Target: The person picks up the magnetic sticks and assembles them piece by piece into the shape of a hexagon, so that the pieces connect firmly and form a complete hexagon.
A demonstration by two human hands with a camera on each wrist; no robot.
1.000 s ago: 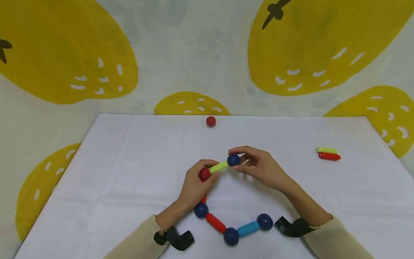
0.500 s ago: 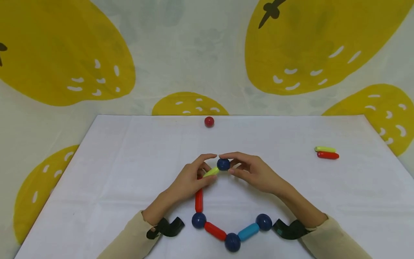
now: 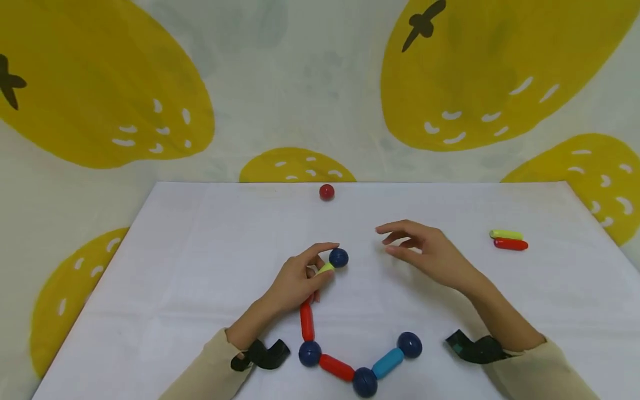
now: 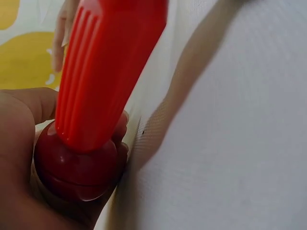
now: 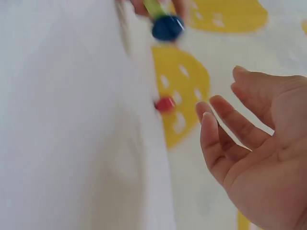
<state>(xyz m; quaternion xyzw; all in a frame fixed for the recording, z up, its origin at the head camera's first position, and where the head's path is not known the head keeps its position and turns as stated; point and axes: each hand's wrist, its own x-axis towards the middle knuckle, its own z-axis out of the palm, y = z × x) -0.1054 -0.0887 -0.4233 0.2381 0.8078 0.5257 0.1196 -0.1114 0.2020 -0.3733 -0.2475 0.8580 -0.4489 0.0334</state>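
Observation:
My left hand [image 3: 297,279] grips the dark red ball [image 4: 76,165] of a chain of balls and rods; the palm hides this ball in the head view. A yellow-green rod [image 3: 326,268] passes between thumb and fingers, ending in a blue ball [image 3: 339,258]. From the held ball a red rod [image 3: 307,322] leads down to a blue ball [image 3: 310,354], another red rod [image 3: 336,367], a blue ball [image 3: 365,383], a light blue rod [image 3: 388,363] and an end blue ball [image 3: 410,345]. My right hand [image 3: 425,250], fingers loosely bent, holds nothing, apart to the right.
A loose red ball [image 3: 327,192] lies near the far edge of the white-covered table [image 3: 215,222]. At the right, a yellow-green rod [image 3: 506,234] and a red rod [image 3: 510,244] lie side by side. Behind hangs a cloth [image 3: 300,83] with yellow fruit prints.
The right hand has let go of the blue ball at the yellow-green rod's end and drawn away to the right. The left hand has shifted slightly, keeping hold of the chain.

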